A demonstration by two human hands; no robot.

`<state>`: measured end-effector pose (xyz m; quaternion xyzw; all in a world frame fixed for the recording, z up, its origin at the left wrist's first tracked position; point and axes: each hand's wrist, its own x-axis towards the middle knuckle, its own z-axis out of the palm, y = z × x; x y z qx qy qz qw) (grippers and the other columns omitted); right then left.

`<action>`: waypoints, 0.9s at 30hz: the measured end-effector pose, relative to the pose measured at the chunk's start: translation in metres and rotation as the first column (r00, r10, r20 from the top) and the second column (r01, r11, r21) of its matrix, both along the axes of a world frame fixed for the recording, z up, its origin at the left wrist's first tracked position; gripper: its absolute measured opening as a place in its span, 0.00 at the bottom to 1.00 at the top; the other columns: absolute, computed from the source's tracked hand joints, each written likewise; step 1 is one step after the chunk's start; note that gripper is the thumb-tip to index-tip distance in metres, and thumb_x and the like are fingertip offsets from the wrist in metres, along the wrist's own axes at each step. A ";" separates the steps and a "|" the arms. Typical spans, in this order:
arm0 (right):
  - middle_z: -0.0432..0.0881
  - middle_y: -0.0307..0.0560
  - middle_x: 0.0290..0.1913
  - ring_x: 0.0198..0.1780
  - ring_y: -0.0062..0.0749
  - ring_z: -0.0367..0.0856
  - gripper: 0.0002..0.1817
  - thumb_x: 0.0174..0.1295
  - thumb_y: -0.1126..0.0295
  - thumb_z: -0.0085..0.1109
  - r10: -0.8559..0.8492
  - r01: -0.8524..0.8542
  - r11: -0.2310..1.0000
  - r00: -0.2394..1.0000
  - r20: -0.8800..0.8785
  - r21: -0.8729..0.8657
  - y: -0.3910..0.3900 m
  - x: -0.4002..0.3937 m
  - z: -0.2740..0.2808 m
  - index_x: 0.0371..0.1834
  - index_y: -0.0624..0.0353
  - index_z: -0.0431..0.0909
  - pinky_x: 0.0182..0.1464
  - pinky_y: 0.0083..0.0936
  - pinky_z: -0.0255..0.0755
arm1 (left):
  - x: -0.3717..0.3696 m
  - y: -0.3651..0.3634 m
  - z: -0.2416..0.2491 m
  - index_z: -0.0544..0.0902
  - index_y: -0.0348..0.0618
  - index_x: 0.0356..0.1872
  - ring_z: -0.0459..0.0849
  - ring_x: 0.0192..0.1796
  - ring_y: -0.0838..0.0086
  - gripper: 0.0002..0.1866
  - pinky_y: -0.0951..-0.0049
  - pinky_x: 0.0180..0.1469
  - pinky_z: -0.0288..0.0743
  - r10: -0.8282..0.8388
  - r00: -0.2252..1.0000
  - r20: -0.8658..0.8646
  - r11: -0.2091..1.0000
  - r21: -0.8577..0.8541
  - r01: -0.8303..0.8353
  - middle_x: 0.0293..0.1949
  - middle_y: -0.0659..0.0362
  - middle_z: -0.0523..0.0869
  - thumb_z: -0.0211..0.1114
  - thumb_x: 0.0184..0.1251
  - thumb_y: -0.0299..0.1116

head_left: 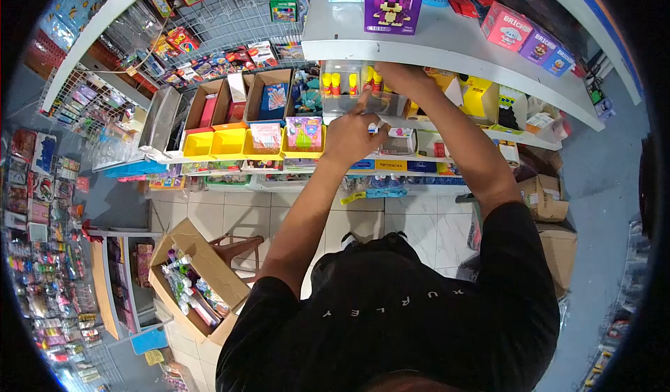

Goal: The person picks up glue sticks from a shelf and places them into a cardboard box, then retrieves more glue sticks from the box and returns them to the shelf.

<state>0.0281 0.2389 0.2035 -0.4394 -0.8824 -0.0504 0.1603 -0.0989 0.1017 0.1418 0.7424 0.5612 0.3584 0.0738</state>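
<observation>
My left hand is at the front of a clear plastic bin on the shelf. Its index finger points up to a small yellow bottle with red on it, and its thumb is held apart. My right hand reaches into the bin from the right, beside another yellow-and-red bottle. The shelf edge and the back of the hand hide its fingertips, so its grip does not show. More such bottles stand upright in a row to the left.
An upper shelf with brick-toy boxes overhangs my hands. Yellow trays and cardboard boxes line the shelf to the left. An open carton of goods and a brown stool stand on the floor at left.
</observation>
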 end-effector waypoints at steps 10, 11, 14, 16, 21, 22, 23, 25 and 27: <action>0.79 0.66 0.52 0.58 0.56 0.78 0.16 0.57 0.77 0.55 0.075 -0.064 0.992 0.992 0.105 -0.109 -0.026 0.015 0.018 0.49 0.69 0.77 0.60 0.46 0.72 | 0.004 -0.010 -0.012 0.87 0.39 0.37 0.89 0.45 0.61 0.08 0.71 0.39 0.82 -0.210 0.943 0.258 0.956 0.255 0.143 0.66 0.46 0.75 0.71 0.59 0.31; 0.80 0.65 0.51 0.56 0.56 0.79 0.15 0.57 0.78 0.55 0.087 -0.081 0.987 0.995 0.039 -0.136 -0.032 0.019 0.017 0.48 0.68 0.78 0.58 0.45 0.73 | 0.008 -0.011 -0.017 0.87 0.39 0.38 0.89 0.42 0.66 0.08 0.74 0.37 0.81 -0.235 0.883 0.406 0.967 0.187 0.171 0.66 0.46 0.76 0.69 0.62 0.31; 0.82 0.60 0.48 0.46 0.53 0.83 0.12 0.56 0.74 0.63 0.242 -0.259 0.949 0.964 -0.110 -0.178 -0.049 0.045 0.010 0.45 0.58 0.84 0.51 0.39 0.76 | 0.021 -0.018 -0.041 0.85 0.36 0.42 0.80 0.29 0.86 0.09 0.84 0.24 0.71 -0.216 0.633 0.743 0.964 0.057 0.261 0.63 0.44 0.78 0.63 0.72 0.31; 0.83 0.57 0.44 0.42 0.49 0.83 0.11 0.60 0.73 0.63 0.266 -0.345 0.931 0.863 -0.429 -0.118 -0.077 0.067 0.002 0.45 0.59 0.84 0.47 0.35 0.77 | 0.031 -0.031 -0.039 0.85 0.37 0.43 0.77 0.23 0.87 0.09 0.84 0.20 0.67 -0.094 0.521 0.848 0.952 -0.077 0.297 0.62 0.45 0.79 0.64 0.71 0.32; 0.84 0.46 0.40 0.42 0.25 0.82 0.11 0.65 0.68 0.64 -0.093 -0.473 0.778 0.564 -0.820 -0.413 -0.143 0.117 -0.111 0.44 0.65 0.83 0.45 0.25 0.77 | 0.061 -0.064 -0.097 0.85 0.40 0.47 0.76 0.19 0.85 0.12 0.82 0.17 0.67 0.181 0.491 0.852 0.825 -0.403 0.396 0.44 0.55 0.88 0.63 0.72 0.37; 0.84 0.46 0.40 0.42 0.23 0.82 0.10 0.66 0.69 0.63 -0.208 -0.452 0.705 0.606 -0.768 -0.547 -0.162 0.125 -0.128 0.44 0.64 0.83 0.44 0.23 0.77 | 0.070 -0.074 -0.096 0.85 0.41 0.48 0.76 0.18 0.83 0.12 0.80 0.18 0.68 0.145 0.529 0.836 0.840 -0.387 0.381 0.32 0.59 0.87 0.62 0.73 0.37; 0.85 0.43 0.40 0.42 0.22 0.82 0.10 0.66 0.68 0.63 -0.253 -0.442 0.694 0.590 -0.767 -0.569 -0.175 0.135 -0.167 0.45 0.64 0.83 0.43 0.22 0.77 | 0.076 -0.083 -0.103 0.85 0.40 0.47 0.76 0.18 0.82 0.13 0.79 0.18 0.69 0.155 0.594 0.790 0.796 -0.456 0.398 0.31 0.58 0.87 0.62 0.73 0.39; 0.86 0.41 0.36 0.37 0.20 0.83 0.11 0.65 0.67 0.65 -0.540 -0.491 0.489 0.479 -0.692 -0.721 -0.210 0.151 -0.208 0.43 0.64 0.83 0.41 0.21 0.78 | 0.086 -0.102 -0.127 0.86 0.40 0.46 0.76 0.18 0.81 0.15 0.78 0.19 0.70 0.160 0.712 0.683 0.713 -0.579 0.396 0.29 0.58 0.86 0.62 0.72 0.41; 0.87 0.42 0.35 0.36 0.20 0.84 0.12 0.65 0.67 0.66 -0.601 -0.476 0.384 0.522 -0.605 -0.791 -0.235 0.167 -0.218 0.43 0.65 0.84 0.41 0.22 0.79 | 0.092 -0.128 -0.167 0.87 0.40 0.46 0.79 0.20 0.79 0.18 0.77 0.20 0.72 0.185 0.808 0.559 0.596 -0.718 0.360 0.30 0.57 0.87 0.63 0.71 0.45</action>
